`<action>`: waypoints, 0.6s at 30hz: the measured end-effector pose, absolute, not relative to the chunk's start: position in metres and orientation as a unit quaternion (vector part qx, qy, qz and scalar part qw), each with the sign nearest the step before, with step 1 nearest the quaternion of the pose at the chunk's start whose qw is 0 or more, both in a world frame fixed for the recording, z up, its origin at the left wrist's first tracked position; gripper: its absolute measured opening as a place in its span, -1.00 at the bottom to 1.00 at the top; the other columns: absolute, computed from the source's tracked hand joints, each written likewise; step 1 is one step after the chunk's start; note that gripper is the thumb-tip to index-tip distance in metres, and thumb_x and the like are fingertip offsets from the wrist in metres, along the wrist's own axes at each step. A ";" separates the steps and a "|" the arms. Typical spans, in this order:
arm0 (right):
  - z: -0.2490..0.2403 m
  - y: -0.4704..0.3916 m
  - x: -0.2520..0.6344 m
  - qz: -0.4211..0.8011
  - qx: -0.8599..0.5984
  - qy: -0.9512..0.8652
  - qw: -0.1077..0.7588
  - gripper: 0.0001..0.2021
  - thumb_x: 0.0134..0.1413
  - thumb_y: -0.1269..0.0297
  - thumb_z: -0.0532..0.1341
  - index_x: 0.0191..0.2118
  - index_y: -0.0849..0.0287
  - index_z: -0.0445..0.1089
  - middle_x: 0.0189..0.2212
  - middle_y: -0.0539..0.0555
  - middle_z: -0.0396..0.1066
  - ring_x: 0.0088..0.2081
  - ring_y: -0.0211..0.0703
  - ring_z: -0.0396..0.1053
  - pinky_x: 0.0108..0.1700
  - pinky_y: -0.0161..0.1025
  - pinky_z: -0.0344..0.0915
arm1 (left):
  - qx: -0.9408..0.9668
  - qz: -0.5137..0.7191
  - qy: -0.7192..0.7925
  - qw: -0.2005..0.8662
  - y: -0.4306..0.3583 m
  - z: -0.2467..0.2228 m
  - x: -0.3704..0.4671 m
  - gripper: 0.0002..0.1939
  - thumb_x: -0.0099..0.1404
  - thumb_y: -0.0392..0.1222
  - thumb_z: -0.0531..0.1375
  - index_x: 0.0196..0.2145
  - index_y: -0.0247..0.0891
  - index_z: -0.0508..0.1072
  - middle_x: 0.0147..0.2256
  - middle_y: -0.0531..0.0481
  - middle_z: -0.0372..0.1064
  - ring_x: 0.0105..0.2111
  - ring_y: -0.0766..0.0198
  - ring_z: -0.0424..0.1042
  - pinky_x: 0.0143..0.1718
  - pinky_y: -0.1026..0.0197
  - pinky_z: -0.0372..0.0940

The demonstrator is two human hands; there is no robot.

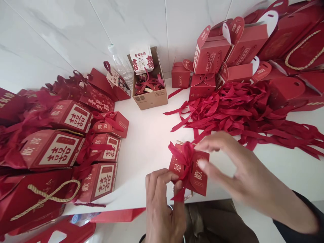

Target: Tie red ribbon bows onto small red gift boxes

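Note:
A small red gift box (pixel 199 175) with gold characters stands near the table's front edge. Tied over its top is a red ribbon bow (pixel 187 157), one tail hanging toward me. My left hand (pixel 164 199) is at the box's near left side, its fingers curled and closed on the ribbon's lower tail. To the right of the box, my right hand (pixel 225 165) is open, thumb and fingers apart. Its fingertips are close to the bow and the box's right side; whether they touch is unclear. Part of a gold cord shows behind and below the box.
Loose red ribbons (pixel 227 108) lie heaped at right. Unribboned red boxes (pixel 212 54) are stacked behind them. A cardboard box (pixel 152 99) with cards and ribbon pieces stands against the wall beside a clear plastic bottle (pixel 121 64). Bow-tied boxes (pixel 60 150) and red bags fill the left.

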State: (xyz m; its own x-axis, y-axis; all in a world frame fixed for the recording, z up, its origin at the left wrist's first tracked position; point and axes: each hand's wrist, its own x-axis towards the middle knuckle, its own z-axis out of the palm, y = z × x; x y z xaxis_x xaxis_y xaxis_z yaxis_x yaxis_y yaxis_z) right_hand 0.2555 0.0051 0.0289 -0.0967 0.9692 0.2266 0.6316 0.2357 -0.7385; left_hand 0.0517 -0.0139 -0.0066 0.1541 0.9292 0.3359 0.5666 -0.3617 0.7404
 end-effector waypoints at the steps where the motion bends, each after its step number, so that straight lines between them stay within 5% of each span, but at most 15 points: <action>1: 0.030 0.000 0.253 0.244 -0.539 -0.734 0.333 -0.79 0.37 0.25 0.22 0.07 -0.06 0.35 -0.06 0.07 0.43 -0.03 -0.01 0.44 -0.01 -0.07 0.40 | 0.728 0.392 0.512 0.232 -0.014 -0.007 0.051 -0.78 0.45 -0.42 0.09 -0.10 -0.12 0.39 -0.16 0.01 0.39 -0.14 0.20 0.37 -0.13 0.17 0.28; 9: 0.026 -0.014 0.244 0.246 -0.480 -0.788 0.297 -0.86 0.44 0.42 0.12 -0.16 0.07 0.38 -0.21 0.06 0.36 -0.19 -0.09 0.38 -0.16 -0.13 0.39 | 0.775 0.367 0.485 0.172 -0.006 -0.011 0.046 -0.74 0.38 -0.48 0.16 -0.11 -0.15 0.41 -0.17 -0.01 0.39 -0.16 0.21 0.38 -0.17 0.22 0.32; 14: 0.049 -0.027 0.250 0.368 -0.431 -0.775 0.279 -0.91 0.44 0.32 0.19 -0.17 -0.01 0.40 -0.22 0.00 0.44 -0.20 -0.18 0.47 -0.15 -0.30 0.45 | 0.769 0.363 0.497 0.172 -0.007 -0.010 0.047 -0.75 0.39 -0.50 0.14 -0.16 -0.14 0.41 -0.18 -0.01 0.39 -0.17 0.19 0.39 -0.20 0.20 0.32; 18: 0.055 -0.019 0.260 0.443 -0.431 -0.735 0.280 -0.86 0.42 0.06 0.22 -0.04 -0.12 0.48 -0.21 -0.02 0.53 -0.18 -0.12 0.52 -0.13 -0.24 0.48 | 0.772 0.364 0.491 0.175 -0.008 -0.008 0.048 -0.76 0.39 -0.48 0.14 -0.14 -0.14 0.41 -0.17 -0.02 0.40 -0.16 0.19 0.39 -0.19 0.20 0.32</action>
